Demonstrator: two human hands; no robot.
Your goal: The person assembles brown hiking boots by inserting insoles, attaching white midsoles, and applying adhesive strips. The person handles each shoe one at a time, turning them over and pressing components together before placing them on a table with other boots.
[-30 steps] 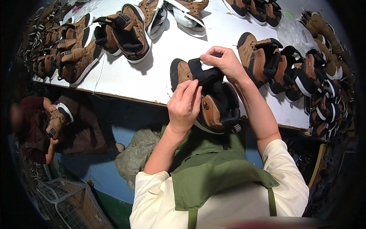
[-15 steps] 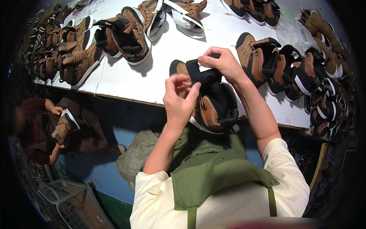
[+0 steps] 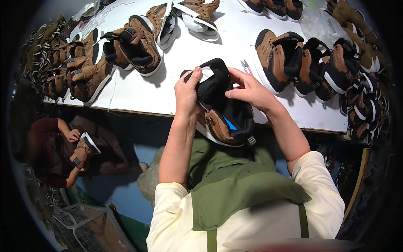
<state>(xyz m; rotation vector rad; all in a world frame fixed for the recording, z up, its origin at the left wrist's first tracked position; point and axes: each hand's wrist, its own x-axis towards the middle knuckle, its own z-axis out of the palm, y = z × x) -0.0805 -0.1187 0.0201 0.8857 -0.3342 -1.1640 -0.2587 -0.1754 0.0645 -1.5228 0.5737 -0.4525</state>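
A brown and black high-top shoe with a white sole rests at the table's near edge, its heel toward me. Its black tongue stands raised, and a blue patch shows inside the opening. Around the shoe's left side wraps my left hand, its thumb up by the tongue. My right hand grips the right side of the collar, thumb pressed on the black lining and the other fingers partly hidden behind it. Just beyond that hand lies a small pointed tool, mostly covered by it.
Similar shoes stand in a row to the right and in groups at left. More shoes and a clear plastic bag lie farther back. At lower left a co-worker holds a shoe, near a wire basket.
My left hand has closed on the shoe's left side. The right has come down from the tongue to the collar. The opening is spread wider, showing blue inside.
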